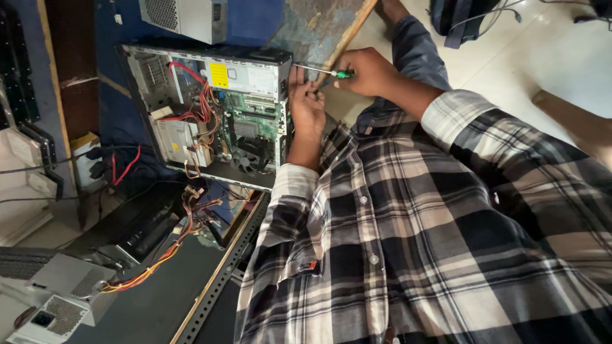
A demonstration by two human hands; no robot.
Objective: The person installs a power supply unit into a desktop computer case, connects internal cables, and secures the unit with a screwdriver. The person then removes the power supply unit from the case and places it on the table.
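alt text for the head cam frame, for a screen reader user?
A person in a plaid shirt holds a green-handled screwdriver in the right hand, its tip at the rear edge of an open desktop computer case, while the left hand steadies that edge. Loose power supplies with coloured wires lie nearby.

A rectangular yellow label is seen on the top face of the grey power supply inside the opened computer case, toward its upper edge. Just beside it, on the same face, a larger white label is fixed, its print too small to be made out. A small yellow sticker is carried by the pale drive cage at the case's left side.
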